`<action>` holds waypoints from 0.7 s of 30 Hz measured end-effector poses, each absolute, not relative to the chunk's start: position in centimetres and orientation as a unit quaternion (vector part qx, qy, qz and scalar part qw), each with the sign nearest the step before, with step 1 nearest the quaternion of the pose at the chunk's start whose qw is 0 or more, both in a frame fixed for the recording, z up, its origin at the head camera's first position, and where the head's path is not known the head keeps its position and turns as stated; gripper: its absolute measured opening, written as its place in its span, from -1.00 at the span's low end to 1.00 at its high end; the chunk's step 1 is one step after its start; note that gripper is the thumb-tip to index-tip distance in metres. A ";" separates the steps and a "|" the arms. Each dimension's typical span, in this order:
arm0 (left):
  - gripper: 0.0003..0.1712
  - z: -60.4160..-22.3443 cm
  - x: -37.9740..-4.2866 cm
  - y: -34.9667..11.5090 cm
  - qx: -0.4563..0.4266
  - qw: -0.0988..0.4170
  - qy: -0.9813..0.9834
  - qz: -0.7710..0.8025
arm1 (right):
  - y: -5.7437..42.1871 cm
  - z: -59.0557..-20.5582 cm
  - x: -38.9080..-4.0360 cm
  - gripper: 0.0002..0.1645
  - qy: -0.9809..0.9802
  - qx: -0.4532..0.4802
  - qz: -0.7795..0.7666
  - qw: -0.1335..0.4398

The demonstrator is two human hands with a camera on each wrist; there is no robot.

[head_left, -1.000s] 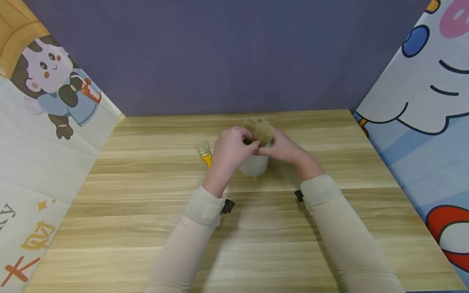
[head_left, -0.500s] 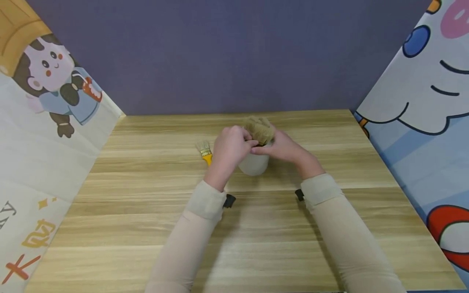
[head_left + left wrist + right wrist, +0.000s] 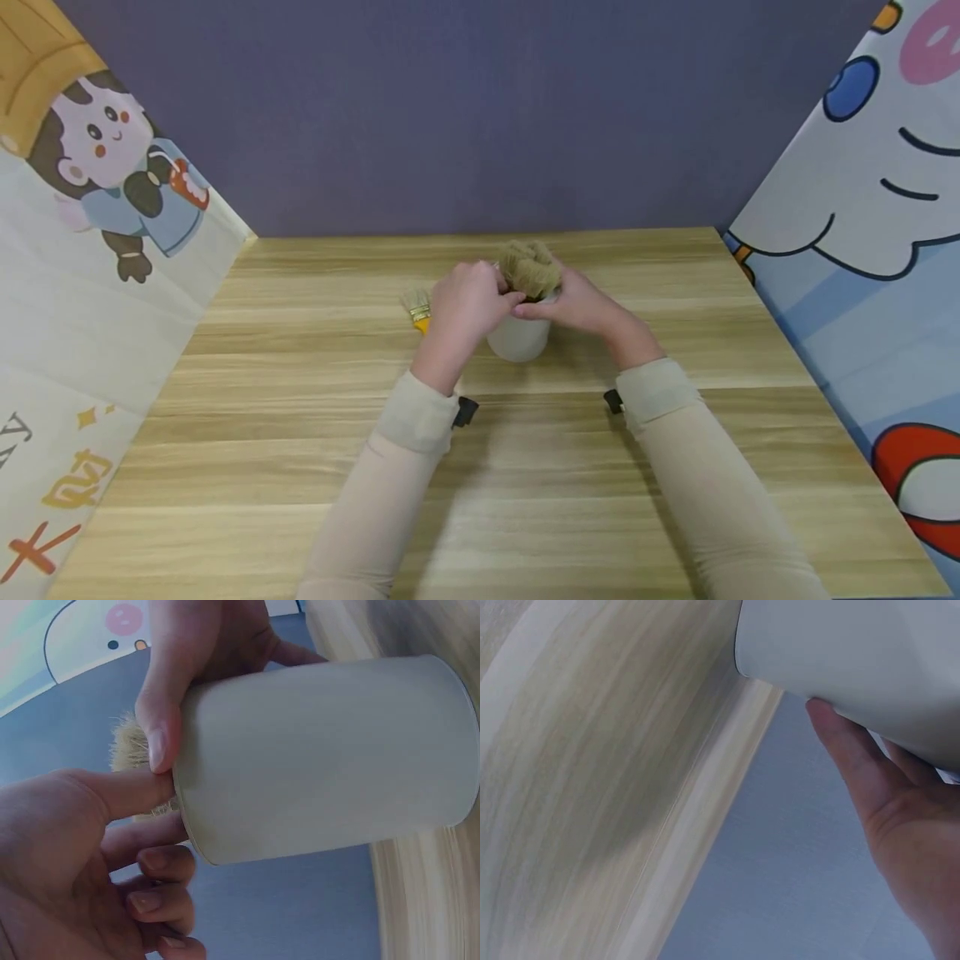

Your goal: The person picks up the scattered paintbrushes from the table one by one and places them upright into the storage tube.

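A white cylindrical cup (image 3: 519, 340) stands upright on the table, seen in the head view. Tan bristles (image 3: 528, 268), clumped like brush heads, stick out of its mouth above something dark. My right hand (image 3: 583, 302) grips the cup from the right, thumb at the rim. My left hand (image 3: 82, 847) is at the mouth, thumb and index finger at the rim with tan bristles (image 3: 133, 746) between and behind them; they seem to pinch the bundle, though the fingertips are partly hidden. A paintbrush (image 3: 417, 308) with a yellow handle lies left of my left hand.
The wood-grain table (image 3: 315, 467) runs back to a dark blue-grey wall (image 3: 480, 117). Printed cartoon panels (image 3: 67, 325) flank it on both sides. Small black wrist cameras (image 3: 466, 412) sit at my cuffs.
The bristle bundle has shifted slightly in the cup's mouth and settled. My left fingers have adjusted beside it. My right hand keeps its grip on the cup.
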State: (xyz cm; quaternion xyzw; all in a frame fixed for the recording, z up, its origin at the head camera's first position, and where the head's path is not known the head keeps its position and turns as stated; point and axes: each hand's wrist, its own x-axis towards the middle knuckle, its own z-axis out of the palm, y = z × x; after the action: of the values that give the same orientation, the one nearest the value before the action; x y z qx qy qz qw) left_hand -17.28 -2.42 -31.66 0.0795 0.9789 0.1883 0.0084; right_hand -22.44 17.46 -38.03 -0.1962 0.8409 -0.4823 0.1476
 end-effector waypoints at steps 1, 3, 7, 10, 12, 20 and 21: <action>-0.53 -31.6 -17.3 -2.4 0.083 0.014 0.980 0.179 | 17.5 -38.0 -22.4 0.25 0.842 -0.195 -0.480 0.148; -0.49 -31.5 -17.3 -2.2 0.089 0.021 0.982 0.168 | 17.6 -38.0 -22.5 0.27 0.845 -0.192 -0.476 0.150; -0.48 -31.3 -17.4 -2.1 0.096 0.033 0.982 0.160 | 17.7 -38.0 -22.5 0.30 0.847 -0.192 -0.470 0.154; -0.50 -31.3 -17.6 -2.0 0.106 0.041 0.980 0.164 | 17.7 -37.8 -22.6 0.31 0.847 -0.195 -0.470 0.153; -0.55 -31.4 -17.8 -1.9 0.112 0.046 0.978 0.170 | 17.7 -37.7 -22.5 0.32 0.846 -0.196 -0.471 0.154; -0.61 -31.6 -17.5 -1.7 0.103 0.038 0.977 0.182 | 17.6 -37.8 -22.5 0.31 0.845 -0.207 -0.472 0.145; -0.60 -31.6 -17.5 -1.8 0.099 0.035 0.977 0.187 | 17.6 -37.8 -22.5 0.30 0.844 -0.210 -0.472 0.143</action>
State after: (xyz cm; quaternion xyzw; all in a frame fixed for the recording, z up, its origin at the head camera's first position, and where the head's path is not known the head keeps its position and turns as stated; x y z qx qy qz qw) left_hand -17.48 -1.77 -31.57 0.0993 0.9766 0.1873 0.0350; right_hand -22.51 17.62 -37.76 -0.2098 0.8442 -0.4720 0.1431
